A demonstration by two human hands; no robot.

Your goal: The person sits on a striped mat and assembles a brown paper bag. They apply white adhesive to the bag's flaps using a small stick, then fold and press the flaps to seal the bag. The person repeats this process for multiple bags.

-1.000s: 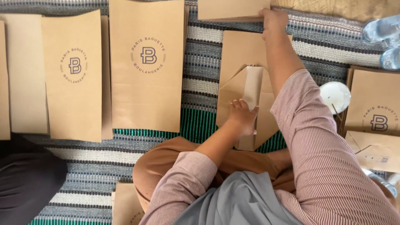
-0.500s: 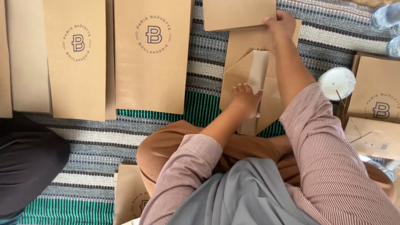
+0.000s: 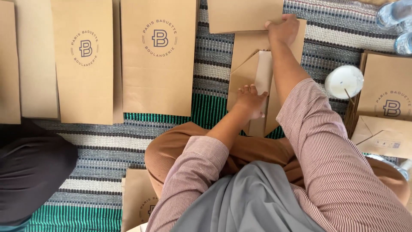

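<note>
The biggest thing in view is the striped woven mat, grey, white and green, which covers the floor under everything. On it sits the person, with legs crossed in brown trousers, a grey cloth on the lap and striped pink sleeves on both arms.

Next in size are the flat brown paper bags. Far to the left of the hands lie two large bags with a round printed mark, one beside the other, both flat on the mat and side by side. At the right edge stands a small pile of the same bags, and one more bag lies near the left knee.

Between the two hands lies the half-folded bag, partly opened, with a folded flap standing up in the middle. The left hand rests on its lower part, the fingers spread flat and pressing down; it holds nothing closed in the fist. The right hand is stretched further away, at the upper end of this bag, where the fingers pinch the lower edge of another brown sheet that lies above it.

To the right of the right forearm, well apart from the grip, stands a small white round cup. In the upper right corner are clear plastic bottles.
</note>
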